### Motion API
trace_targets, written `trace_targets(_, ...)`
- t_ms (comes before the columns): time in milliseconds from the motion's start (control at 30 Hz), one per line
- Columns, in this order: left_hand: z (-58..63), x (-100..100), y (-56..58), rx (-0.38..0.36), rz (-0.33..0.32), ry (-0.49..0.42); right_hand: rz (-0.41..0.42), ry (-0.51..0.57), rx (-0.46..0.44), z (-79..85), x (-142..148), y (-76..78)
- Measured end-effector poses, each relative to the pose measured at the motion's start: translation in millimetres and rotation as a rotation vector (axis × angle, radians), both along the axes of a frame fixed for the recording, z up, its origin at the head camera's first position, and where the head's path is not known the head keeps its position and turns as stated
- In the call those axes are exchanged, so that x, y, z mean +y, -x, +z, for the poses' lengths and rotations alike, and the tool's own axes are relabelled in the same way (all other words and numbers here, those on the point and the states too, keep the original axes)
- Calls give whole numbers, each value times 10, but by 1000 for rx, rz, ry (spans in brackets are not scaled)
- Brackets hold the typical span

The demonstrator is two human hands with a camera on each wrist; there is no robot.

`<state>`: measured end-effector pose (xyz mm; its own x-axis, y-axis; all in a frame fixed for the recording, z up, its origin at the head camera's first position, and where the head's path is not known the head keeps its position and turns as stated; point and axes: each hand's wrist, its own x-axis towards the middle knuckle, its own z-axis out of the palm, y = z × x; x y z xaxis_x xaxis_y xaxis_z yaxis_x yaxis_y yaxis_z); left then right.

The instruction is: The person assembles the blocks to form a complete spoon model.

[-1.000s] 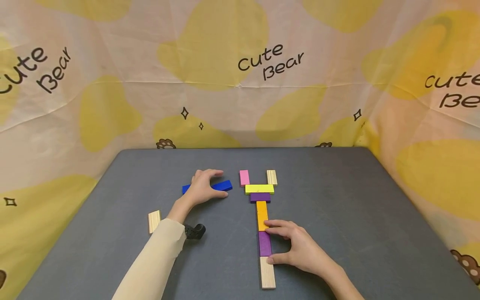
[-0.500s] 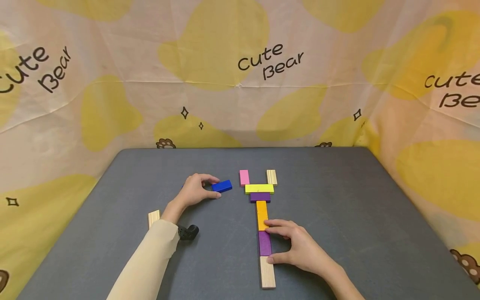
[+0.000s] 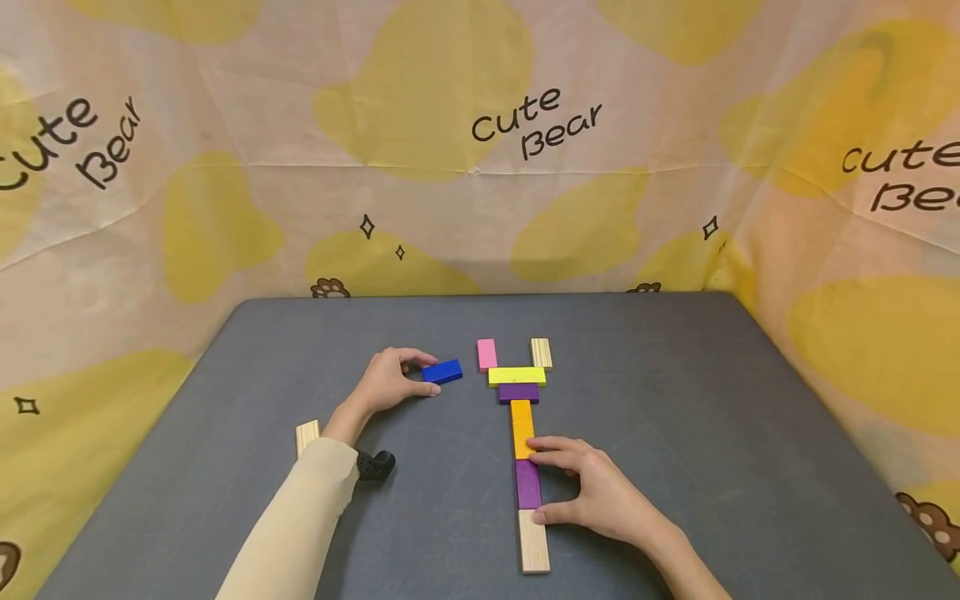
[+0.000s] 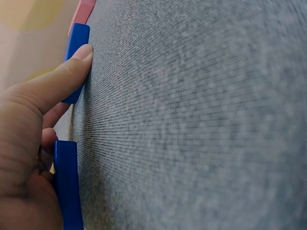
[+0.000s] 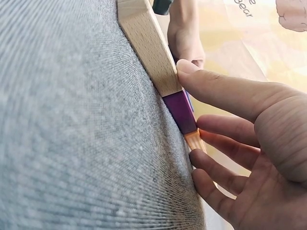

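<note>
My left hand pinches a blue block between thumb and fingers, left of the block figure. A second blue block lies by its curled fingers in the left wrist view; the hand hides it in the head view. My right hand lies along the column, its thumb touching a plain wood block and its fingertips at an orange block. Between those two sits a purple block. Above the orange one, a dark purple block and a yellow-green block lie crosswise.
A pink block and a striped wood block extend from the top of the figure. Another wood block lies on the grey table, partly behind the left sleeve. Patterned cloth surrounds the table's back and sides.
My left hand has shifted slightly left and its thumb and fingers have closed onto the right-hand blue block, covering the other blue one. The right hand stays in place.
</note>
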<state>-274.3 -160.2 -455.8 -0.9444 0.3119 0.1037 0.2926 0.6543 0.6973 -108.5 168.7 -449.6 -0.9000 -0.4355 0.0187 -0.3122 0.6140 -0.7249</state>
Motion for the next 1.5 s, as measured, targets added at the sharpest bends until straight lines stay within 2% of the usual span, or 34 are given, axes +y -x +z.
trace_targets(400, -4, 7, -1, -14, 12, -6, -4, -1, -15, 1, 3, 0)
trace_targets(667, 9, 16, -30, -9, 4, -13, -5, 5, 14, -13, 14, -7)
trace_targets(1100, -9, 2, -5, -13, 11, -4, -4, -2, 14, -15, 6, 4)
trace_targets(1367, -14, -26, -25, 7, 1, -51, 5, 14, 25, -25, 13, 5)
trace_targets(1500, 6, -48, -59, 13, 8, -104, 6, 19, 25, -32, 16, -1)
